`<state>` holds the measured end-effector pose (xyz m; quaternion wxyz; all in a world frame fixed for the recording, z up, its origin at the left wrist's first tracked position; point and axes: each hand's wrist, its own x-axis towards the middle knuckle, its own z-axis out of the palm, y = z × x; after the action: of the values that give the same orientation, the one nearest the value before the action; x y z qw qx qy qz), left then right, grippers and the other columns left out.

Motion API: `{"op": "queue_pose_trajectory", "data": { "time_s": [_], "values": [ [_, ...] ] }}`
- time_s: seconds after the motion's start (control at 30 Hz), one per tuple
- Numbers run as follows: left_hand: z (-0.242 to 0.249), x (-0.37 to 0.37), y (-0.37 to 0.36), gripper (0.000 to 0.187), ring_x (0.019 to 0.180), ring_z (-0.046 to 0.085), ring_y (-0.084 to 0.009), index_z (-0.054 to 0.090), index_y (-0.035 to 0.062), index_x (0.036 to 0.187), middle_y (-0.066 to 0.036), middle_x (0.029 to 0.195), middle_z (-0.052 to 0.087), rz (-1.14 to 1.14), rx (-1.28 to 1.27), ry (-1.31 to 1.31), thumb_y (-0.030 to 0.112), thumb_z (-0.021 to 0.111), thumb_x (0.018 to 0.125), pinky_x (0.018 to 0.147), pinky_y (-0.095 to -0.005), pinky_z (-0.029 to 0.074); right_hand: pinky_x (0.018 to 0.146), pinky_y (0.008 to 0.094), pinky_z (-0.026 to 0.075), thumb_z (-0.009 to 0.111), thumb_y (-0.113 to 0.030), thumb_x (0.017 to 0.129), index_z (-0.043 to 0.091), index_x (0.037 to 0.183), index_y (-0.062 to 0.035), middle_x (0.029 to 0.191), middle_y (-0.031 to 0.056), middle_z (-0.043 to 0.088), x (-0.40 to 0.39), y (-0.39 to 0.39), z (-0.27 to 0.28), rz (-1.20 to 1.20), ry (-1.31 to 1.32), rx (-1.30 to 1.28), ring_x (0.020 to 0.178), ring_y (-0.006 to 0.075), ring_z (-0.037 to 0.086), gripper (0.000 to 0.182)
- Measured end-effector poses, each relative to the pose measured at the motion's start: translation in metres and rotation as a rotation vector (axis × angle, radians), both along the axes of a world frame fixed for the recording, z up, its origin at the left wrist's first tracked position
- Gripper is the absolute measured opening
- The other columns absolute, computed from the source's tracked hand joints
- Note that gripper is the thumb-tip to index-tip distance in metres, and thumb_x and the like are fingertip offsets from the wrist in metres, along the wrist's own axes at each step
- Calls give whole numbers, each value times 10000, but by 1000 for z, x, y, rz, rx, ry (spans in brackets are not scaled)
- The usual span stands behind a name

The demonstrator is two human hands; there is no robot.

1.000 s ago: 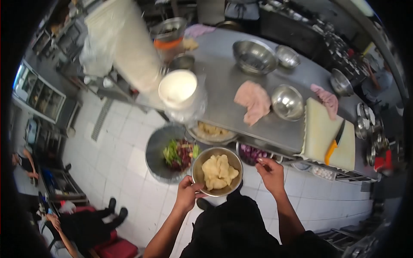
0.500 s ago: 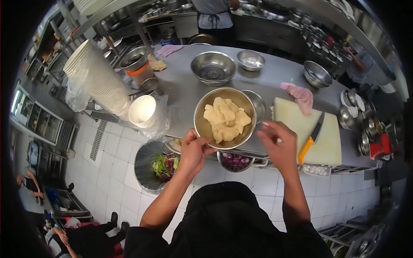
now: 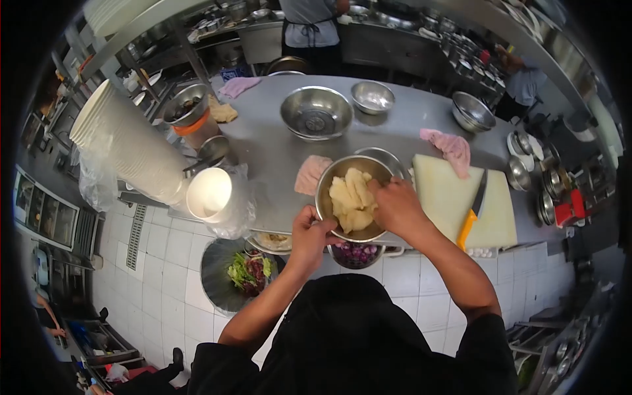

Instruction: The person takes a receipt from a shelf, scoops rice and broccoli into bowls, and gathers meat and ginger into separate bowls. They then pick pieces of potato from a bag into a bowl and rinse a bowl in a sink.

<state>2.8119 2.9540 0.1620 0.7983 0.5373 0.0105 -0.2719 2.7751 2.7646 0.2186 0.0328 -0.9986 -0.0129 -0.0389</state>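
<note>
A steel bowl (image 3: 323, 209) with soft, pale yellow, dough-like lumps (image 3: 353, 197) is at the counter's front edge. My left hand (image 3: 311, 232) grips its near left rim, thumb on top. My right hand (image 3: 399, 205) reaches over the right rim, with fingers bent against the lumps; the fingertips are partly hidden. Behind the bowl, a smaller steel bowl (image 3: 382, 157) shows in part. A pink cloth (image 3: 311, 175) lies just left of the bowl. Beneath the counter edge, a container of chopped purple onions (image 3: 355, 253) is partly covered by the bowl and my arms.
On the right lies a pale cutting board (image 3: 431, 191) with a yellow-handled knife (image 3: 475, 209) and another pink cloth (image 3: 454, 151) at its corner. Several steel bowls (image 3: 316, 113) stand farther back. Stacked white tubs (image 3: 209, 192) are at left, above a lined bin (image 3: 220, 273) with lettuce scraps.
My right hand has gone from beside the bowl to inside it, onto the lumps. The bowl has shifted right, uncovering the pink cloth on its left. The view has moved slightly.
</note>
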Motion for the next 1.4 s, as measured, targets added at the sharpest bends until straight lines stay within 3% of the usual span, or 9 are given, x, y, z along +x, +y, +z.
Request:
{"op": "queue_pose_trajectory", "data": {
  "time_s": [0.2, 0.4, 0.47, 0.67, 0.9, 1.13, 1.2, 1.3, 1.4],
  "values": [
    [3, 53, 39, 140, 629, 586, -173, 449, 32, 803, -79, 767, 535, 88, -72, 111, -65, 543, 770, 530, -336, 601, 732, 396, 484, 657, -74, 673, 606, 976, 12, 799, 157, 651, 35, 38, 22, -36, -426, 116, 744, 296, 619, 320],
    [11, 175, 31, 165, 698, 604, -199, 454, 21, 897, -110, 871, 549, 392, -173, -52, -57, 536, 777, 572, -343, 597, 656, 233, 446, 588, -32, 801, 597, 1097, 8, 928, 43, 643, 9, 58, 29, -378, -523, 1467, 797, 72, 569, 300],
    [5, 226, 16, 185, 750, 622, -233, 454, 8, 942, -141, 948, 557, 554, -186, -155, -51, 519, 779, 572, -347, 588, 643, 227, 441, 561, -3, 808, 590, 1127, -1, 996, 60, 643, -20, 60, -3, -433, -404, 1597, 793, 96, 590, 321],
    [-51, 335, -5, 339, 791, 642, -303, 438, -53, 1105, -204, 1088, 558, 1026, -116, -5, -54, 467, 768, 536, -356, 573, 648, 238, 437, 575, -27, 806, 603, 1117, -13, 942, 81, 660, -106, 84, -97, -774, 73, 1729, 802, 128, 594, 312],
    [-109, 357, 9, 463, 660, 545, -246, 367, 16, 1275, -165, 1042, 553, 639, -137, 87, 55, 515, 838, 538, -358, 464, 587, 222, 436, 641, -109, 785, 600, 1105, 7, 891, 86, 655, -137, 93, -180, -812, 305, 1614, 724, 122, 587, 342],
    [20, 140, 84, 574, 883, 621, -287, 312, -28, 1354, -210, 1206, 495, 267, -214, -218, 109, 602, 877, 810, -374, 512, 435, 248, 417, 689, -189, 716, 622, 891, 8, 732, 69, 618, -71, 123, -306, -705, 660, 1531, 557, 134, 551, 272],
    [34, 81, 119, 504, 892, 623, -265, 377, -45, 1310, -212, 1172, 532, 292, -86, -274, 124, 589, 886, 823, -354, 506, 471, 274, 447, 712, -211, 719, 609, 936, 9, 771, 78, 618, -37, 131, -329, -533, 823, 1389, 590, 148, 567, 326],
    [31, 16, 160, 435, 868, 621, -224, 430, -50, 1266, -188, 1129, 572, 422, 151, -281, 119, 570, 891, 800, -327, 507, 527, 306, 474, 735, -260, 728, 584, 1025, 23, 864, 106, 617, -17, 165, -279, -721, 447, 1913, 657, 162, 582, 437],
    [6, -33, 182, 415, 832, 611, -189, 454, -44, 1247, -161, 1110, 578, 504, 274, -170, 110, 578, 882, 769, -306, 510, 584, 309, 483, 782, -344, 731, 512, 1191, -13, 958, 108, 619, -36, 165, -272, -730, 426, 1641, 765, 186, 622, 629]
  ]
}}
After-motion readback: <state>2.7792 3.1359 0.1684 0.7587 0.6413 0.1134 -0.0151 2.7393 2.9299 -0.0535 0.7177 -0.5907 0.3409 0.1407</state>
